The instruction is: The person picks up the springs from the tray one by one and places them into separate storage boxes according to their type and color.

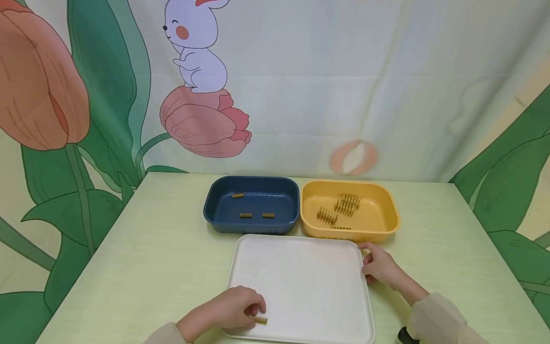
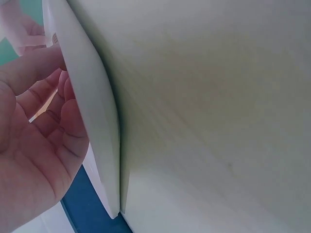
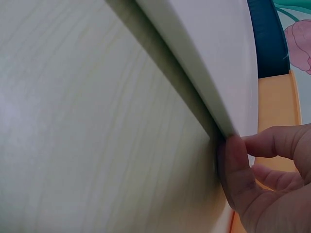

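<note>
A white rectangular tray (image 1: 305, 282) lies on the table in front of the person. Near its front left corner is a small brass coil spring (image 1: 260, 320); the left hand (image 1: 238, 308), fingers curled, pinches its left end. In the left wrist view, the tray's raised rim (image 2: 97, 97) hides most of that spring and the fingertips. At the tray's far right corner the right hand (image 1: 382, 265) grips the rim between thumb and fingers, as the right wrist view also shows with the thumb (image 3: 238, 160) against the tray's side.
Behind the tray, a dark blue bin (image 1: 251, 229) holds 3 small, narrow springs. Touching or nearly touching its right side, a yellow bin (image 1: 378, 210) contains several larger springs. A black object (image 1: 407, 336) sits by the right sleeve. A printed curtain (image 1: 301, 95) hangs behind the table.
</note>
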Tool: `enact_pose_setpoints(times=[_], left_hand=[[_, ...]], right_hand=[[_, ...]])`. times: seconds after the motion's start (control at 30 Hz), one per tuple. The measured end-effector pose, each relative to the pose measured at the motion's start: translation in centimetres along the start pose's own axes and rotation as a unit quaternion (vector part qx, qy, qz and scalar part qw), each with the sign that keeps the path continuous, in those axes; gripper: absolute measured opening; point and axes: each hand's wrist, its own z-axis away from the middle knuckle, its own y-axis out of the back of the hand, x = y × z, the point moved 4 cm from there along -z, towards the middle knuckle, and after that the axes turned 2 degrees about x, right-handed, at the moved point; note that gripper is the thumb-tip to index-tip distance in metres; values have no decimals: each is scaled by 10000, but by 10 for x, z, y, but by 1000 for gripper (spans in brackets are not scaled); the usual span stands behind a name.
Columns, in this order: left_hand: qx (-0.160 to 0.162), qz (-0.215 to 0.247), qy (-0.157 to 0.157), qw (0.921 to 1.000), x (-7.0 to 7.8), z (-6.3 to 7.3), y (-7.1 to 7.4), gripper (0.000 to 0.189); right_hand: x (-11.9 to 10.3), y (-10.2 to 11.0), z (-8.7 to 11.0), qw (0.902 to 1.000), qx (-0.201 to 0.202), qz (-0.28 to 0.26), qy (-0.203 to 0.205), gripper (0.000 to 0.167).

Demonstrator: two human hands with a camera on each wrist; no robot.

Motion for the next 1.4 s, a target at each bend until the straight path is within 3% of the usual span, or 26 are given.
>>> enact_pose_setpoints(times=[0.27, 0.67, 1.13, 1.4], left_hand=[[33, -52, -207, 9998, 1, -1, -2, 15], [581, 626, -425, 9954, 6, -3, 7, 13], [940, 757, -487, 9915, 2, -9, 14, 10], [992, 814, -391, 9910, -2, -11, 17, 9]], right_hand=[[0, 0, 0, 10000, -6, -53, 48, 55], [1, 0, 0, 10000, 5, -35, 63, 55], [2, 0, -1, 9999, -20, -28, 114, 55], [-1, 0, 0, 10000, -6, -7, 49, 56]])
